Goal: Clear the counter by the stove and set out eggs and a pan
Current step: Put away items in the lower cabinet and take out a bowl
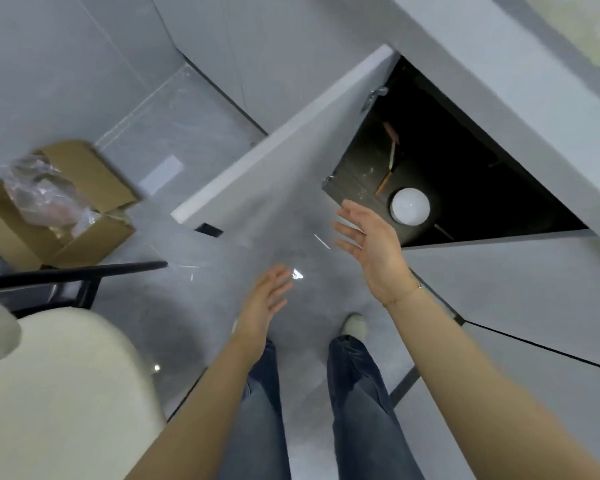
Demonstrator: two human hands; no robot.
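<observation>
I see a grey tiled floor [201,258] carrying 1 open cardboard box [59,216] at far left, a black-legged chair [66,393] near left, and my shoe [354,323].

Cabinet door [284,168] open; white round lid [410,206] inside dark cabinet. Cardboard box [84,216] with plastic wrap [45,192] on floor [194,258]. Cream chair [63,382] beside box.

Both bare forearms reach forward and down, hands empty. Left hand [265,299] is lower, fingers straight and close together, back of hand up. Right hand [368,240] is higher and further out, fingers spread and relaxed, palm facing left, thin bracelet [404,295] at the wrist; legs in jeans [357,403] below.
</observation>
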